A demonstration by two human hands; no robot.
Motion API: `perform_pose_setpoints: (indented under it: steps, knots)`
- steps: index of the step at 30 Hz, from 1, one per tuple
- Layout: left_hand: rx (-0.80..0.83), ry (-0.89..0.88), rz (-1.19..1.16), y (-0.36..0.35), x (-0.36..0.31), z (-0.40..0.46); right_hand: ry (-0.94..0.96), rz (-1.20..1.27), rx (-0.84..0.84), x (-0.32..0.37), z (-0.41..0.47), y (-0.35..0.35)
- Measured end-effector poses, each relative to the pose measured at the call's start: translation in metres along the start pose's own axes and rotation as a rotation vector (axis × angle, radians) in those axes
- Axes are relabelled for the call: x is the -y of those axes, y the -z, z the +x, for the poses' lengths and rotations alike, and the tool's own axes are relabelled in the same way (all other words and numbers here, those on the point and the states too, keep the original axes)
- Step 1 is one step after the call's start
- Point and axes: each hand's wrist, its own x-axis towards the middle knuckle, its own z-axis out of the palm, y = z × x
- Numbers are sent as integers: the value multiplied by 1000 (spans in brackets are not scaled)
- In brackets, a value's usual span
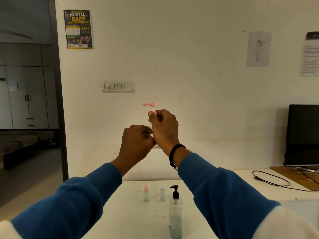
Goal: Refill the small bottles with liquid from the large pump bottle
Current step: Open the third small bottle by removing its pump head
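pink pump head (149,104), black pump (175,191), blue sleeves (82,202), white table (131,219).

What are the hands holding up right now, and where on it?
A clear bottle with a pink pump top: right hand grips its neck under the pump, left hand its body.

Both hands raised above the white table (120,213), holding a clear bottle with a pink pump top (149,104).

Right hand (164,128) grips the collar under the pump; left hand (138,140) curls around the body lower down, mostly hiding it. On the table stand a small pink-capped bottle (146,194), a small clear-capped bottle (162,194) beside it, and the large black-pump bottle (175,213), part full of bluish liquid.
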Motion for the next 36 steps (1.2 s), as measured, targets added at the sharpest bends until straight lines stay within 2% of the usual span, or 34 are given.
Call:
perform_pose_setpoints:
  steps: [25, 31, 36]
  knots:
    - [17, 42, -72, 4, -5, -3, 189, 25, -38, 65, 54, 32]
    - [20, 59, -114, 7, -5, -3, 228, 59, -77, 70, 54, 45]
    - [31, 78, -113, 7, -1, -8, 309, -5, -87, 62, 43, 53]
